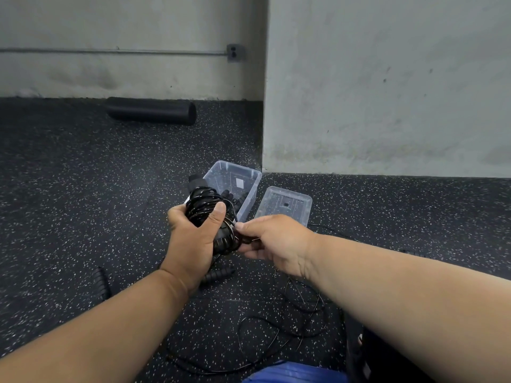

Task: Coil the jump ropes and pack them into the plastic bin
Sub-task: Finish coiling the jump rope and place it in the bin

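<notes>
My left hand [193,239] grips a black jump rope bundle [204,205], its cord wound round the handles, held above the floor in front of the clear plastic bin [250,176]. My right hand [272,241] pinches the thin cord at the bundle's lower end. The bin stands open on the floor and holds black rope handles [235,197]. Loose black cord [290,313] lies tangled on the floor below my hands, and another ribbed black handle [218,275] lies under my left wrist.
The bin's clear lid [284,205] lies flat to the right of the bin. A black foam roller [152,110] rests against the back wall. A grey wall corner [265,134] juts out behind the bin. A black ribbed object [101,283] lies at left.
</notes>
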The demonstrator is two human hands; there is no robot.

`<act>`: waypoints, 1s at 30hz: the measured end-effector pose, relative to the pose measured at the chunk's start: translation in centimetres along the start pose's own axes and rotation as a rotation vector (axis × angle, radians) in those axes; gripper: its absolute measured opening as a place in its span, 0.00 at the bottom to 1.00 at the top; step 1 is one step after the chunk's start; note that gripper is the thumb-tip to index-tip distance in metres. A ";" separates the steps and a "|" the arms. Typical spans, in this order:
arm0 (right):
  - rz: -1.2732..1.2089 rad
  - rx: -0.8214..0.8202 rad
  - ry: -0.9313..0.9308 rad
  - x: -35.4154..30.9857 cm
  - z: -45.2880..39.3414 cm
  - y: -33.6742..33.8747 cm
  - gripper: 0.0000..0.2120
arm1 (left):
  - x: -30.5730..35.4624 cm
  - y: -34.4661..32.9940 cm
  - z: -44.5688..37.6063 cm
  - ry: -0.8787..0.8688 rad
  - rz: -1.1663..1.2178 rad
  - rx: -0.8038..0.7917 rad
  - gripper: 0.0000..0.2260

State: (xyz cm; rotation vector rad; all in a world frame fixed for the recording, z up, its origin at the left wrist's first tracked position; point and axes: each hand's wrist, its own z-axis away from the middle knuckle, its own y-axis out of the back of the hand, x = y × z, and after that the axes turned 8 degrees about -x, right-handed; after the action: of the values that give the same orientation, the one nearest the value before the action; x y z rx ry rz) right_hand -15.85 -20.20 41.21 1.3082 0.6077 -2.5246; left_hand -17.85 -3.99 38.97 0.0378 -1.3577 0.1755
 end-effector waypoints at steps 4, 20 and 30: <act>-0.040 -0.125 -0.138 -0.9 0.1 1.1 0.06 | 0.4 0.1 0.2 0.017 -0.010 -0.062 0.37; -0.240 -0.178 -0.056 -1.9 -0.1 1.2 0.03 | 0.9 -0.5 1.3 -0.004 -0.056 -0.179 0.33; -0.064 -0.158 0.040 -1.2 0.6 0.2 0.05 | 0.8 -0.2 0.9 -0.038 -0.169 -0.067 0.35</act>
State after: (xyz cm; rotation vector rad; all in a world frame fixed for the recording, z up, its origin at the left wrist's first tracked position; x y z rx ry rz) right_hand -15.53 -20.67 42.41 1.3052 0.8521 -2.4471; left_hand -18.59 -4.21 39.92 0.1002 -1.3901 -0.0128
